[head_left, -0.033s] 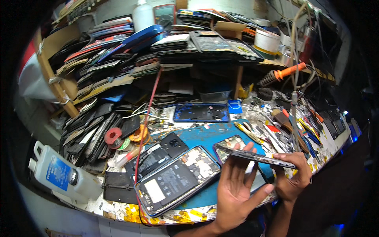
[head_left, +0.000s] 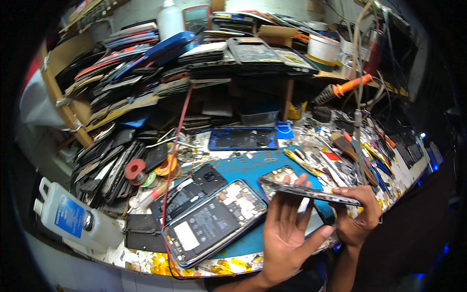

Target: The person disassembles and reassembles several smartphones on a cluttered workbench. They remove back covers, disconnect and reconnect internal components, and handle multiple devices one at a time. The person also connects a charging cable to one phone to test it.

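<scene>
A slim dark phone [head_left: 316,193] is held nearly edge-on above the right part of the blue mat. My right hand [head_left: 357,216] grips its right end between thumb and fingers. My left hand [head_left: 288,238] is open, palm up, thumb spread away; its stretched fingers pass behind the phone's left part, and their tips show above the edge. The phone's flat faces can hardly be seen. Behind it lies another opened phone [head_left: 277,177], partly covered. Left of my hands rests a larger opened phone [head_left: 214,224] with battery and board bare, beside a dark phone back [head_left: 210,179].
The blue mat [head_left: 238,165] bears the phones. A blue-edged phone frame [head_left: 243,139] lies beyond it. Pliers [head_left: 301,160] and several tools lie right. Solder spools [head_left: 135,170], a white jug [head_left: 73,219] and a red cable [head_left: 182,117] are left. Phone stacks [head_left: 141,63] fill the shelf.
The whole view has shifted slightly, so things sit a little further left in the picture. Both hands and the phone keep nearly the same pose.
</scene>
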The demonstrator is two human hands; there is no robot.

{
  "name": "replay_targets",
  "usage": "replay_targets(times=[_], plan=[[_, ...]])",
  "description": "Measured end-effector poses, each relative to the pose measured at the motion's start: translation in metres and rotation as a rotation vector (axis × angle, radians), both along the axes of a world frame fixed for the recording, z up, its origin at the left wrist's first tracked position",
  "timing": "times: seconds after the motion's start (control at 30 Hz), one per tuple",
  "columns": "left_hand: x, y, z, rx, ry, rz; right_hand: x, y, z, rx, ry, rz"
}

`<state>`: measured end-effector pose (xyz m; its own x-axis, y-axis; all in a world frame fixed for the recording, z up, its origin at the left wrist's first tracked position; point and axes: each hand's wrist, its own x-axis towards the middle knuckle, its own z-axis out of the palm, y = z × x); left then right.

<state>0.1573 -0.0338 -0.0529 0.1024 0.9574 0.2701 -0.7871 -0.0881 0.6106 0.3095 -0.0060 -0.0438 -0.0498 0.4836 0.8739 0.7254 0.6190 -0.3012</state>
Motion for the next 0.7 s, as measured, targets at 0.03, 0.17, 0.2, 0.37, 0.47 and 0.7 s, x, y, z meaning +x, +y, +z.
replay_targets(times=[0.03, 0.17, 0.2, 0.37, 0.47, 0.7], plan=[[0.0009, -0.0002, 0.0003, -0.009, -0.009, 0.016, 0.0013, -0.0001, -0.0003, 0.006, -0.004, 0.002], [0.0011, -0.0007, 0.0024, -0.043, -0.025, 0.035, 0.005, 0.0024, -0.0015, 0.034, -0.021, 0.02], [0.0015, -0.0009, 0.003, -0.047, -0.025, 0.034, 0.0057, 0.0026, -0.0016, 0.024, -0.023, 0.023], [0.0021, -0.0012, 0.006, -0.072, -0.035, 0.048, 0.0066, 0.0026, -0.0006, 0.039, -0.033, 0.018], [0.0029, -0.0013, 0.0073, -0.078, -0.04, 0.057, 0.0069, 0.0021, 0.0002, 0.046, -0.041, 0.024], [0.0047, -0.0025, 0.0097, -0.095, -0.068, 0.077, 0.0078, 0.0029, 0.0001, 0.051, -0.04, 0.034]])
